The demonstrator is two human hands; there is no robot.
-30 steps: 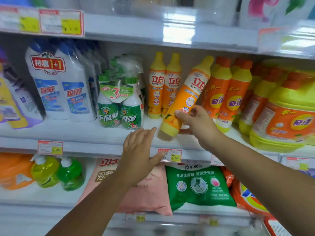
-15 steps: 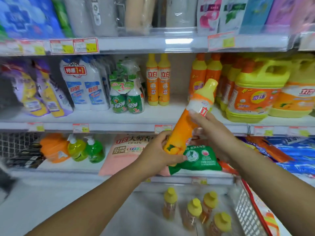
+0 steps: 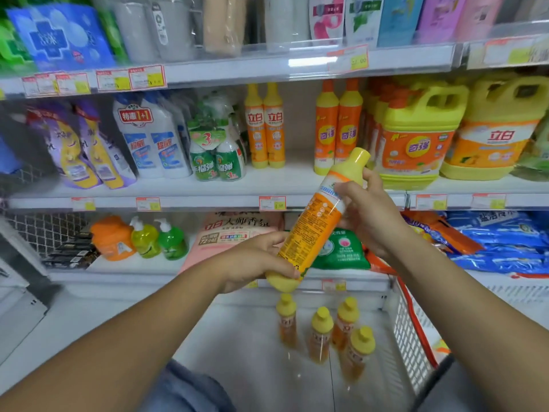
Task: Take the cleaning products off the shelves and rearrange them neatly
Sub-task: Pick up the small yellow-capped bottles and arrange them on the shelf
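I hold an orange dish-soap bottle [image 3: 319, 221] with a yellow cap, tilted in front of the shelves with its cap up and to the right. My left hand [image 3: 255, 261] grips its yellow base, and my right hand [image 3: 367, 214] grips its upper part below the cap. Two matching orange bottles [image 3: 264, 129] stand upright on the middle shelf [image 3: 208, 197]. Several more yellow-capped bottles [image 3: 326, 331] stand on the white floor below.
The middle shelf also carries white bottles [image 3: 151, 138], green spray bottles [image 3: 217, 156], orange bottles [image 3: 338, 126] and big yellow jugs [image 3: 416, 135]. Soap pumps [image 3: 157, 239] and detergent bags [image 3: 234, 233] fill the lower shelf. A white basket [image 3: 413, 331] stands at right.
My right hand pulled the orange bottle off the middle shelf and toward me. My left hand came up and took its base. The view drew back and down, showing the bottles on the floor.
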